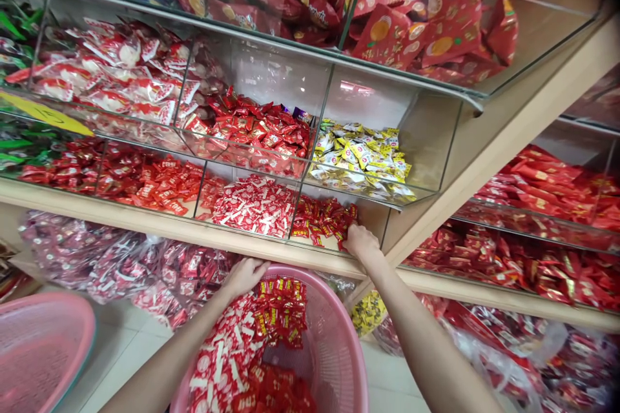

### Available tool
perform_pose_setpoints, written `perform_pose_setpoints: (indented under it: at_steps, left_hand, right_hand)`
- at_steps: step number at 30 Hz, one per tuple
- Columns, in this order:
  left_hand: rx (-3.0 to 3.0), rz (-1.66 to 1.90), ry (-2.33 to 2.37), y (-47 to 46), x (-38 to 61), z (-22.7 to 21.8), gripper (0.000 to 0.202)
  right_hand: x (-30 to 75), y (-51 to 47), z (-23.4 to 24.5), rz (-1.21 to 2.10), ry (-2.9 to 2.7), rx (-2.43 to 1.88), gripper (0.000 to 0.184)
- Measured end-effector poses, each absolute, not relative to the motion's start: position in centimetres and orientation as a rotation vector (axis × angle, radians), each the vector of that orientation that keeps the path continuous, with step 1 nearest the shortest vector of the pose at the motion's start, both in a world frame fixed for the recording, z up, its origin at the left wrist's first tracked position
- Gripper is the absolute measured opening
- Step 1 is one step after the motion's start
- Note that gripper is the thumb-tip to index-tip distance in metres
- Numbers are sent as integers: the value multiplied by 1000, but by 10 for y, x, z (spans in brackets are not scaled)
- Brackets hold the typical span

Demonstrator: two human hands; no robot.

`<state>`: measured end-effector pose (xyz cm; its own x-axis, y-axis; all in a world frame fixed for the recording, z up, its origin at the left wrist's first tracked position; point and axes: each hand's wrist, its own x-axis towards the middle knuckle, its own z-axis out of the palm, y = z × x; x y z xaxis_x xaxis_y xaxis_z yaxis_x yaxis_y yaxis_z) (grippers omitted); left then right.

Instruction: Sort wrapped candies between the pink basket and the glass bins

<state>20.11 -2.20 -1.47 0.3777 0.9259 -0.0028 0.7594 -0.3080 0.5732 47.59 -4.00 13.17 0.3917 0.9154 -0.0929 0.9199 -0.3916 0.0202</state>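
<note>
A pink plastic basket [341,329] stands below the shelves. Inside it lie red-and-white wrapped candies [225,352], red candies with yellow print [283,310] and plain red packets [276,393]. My left hand [246,276] is closed over the basket's far rim. My right hand [361,242] reaches into the lowest shelf's right-hand compartment, with its fingers curled at the edge of a pile of red-wrapped candies [320,219]. The fingertips are partly hidden among those candies.
Glass dividers split the shelves [310,258] into compartments of wrapped sweets, including yellow-and-white candies [361,151] above my right hand. A slanting wooden panel [489,148] stands to the right. Another pink basket [46,348] is at left; bagged candies [159,271] lie beneath the shelf.
</note>
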Motion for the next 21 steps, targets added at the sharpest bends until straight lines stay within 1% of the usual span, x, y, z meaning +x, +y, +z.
perform_pose_setpoints:
  at_steps: [3, 7, 10, 13, 15, 18, 21]
  left_hand:
    - [2158, 460, 1443, -23, 201, -13, 52]
    - [2149, 470, 1433, -23, 201, -12, 51]
    - [2146, 459, 1431, -22, 201, -13, 50]
    - [2138, 461, 1423, -21, 202, -13, 49]
    - [2130, 455, 1435, -21, 202, -12, 49]
    - [2103, 428, 1462, -23, 203, -10, 50]
    - [2091, 430, 1454, -24, 203, -8, 48]
  right_hand:
    - [480, -41, 128, -153, 1780, 2557, 34]
    - [491, -40, 119, -332, 1984, 2591, 38]
    - [497, -37, 114, -392, 2013, 2589, 34]
    - [496, -37, 116, -400, 2013, 2577, 23]
    - [493, -38, 120, -343, 2055, 2584, 18]
    - [486, -39, 126, -255, 2128, 2553, 18]
    - [481, -37, 127, -297, 2068, 2486, 23]
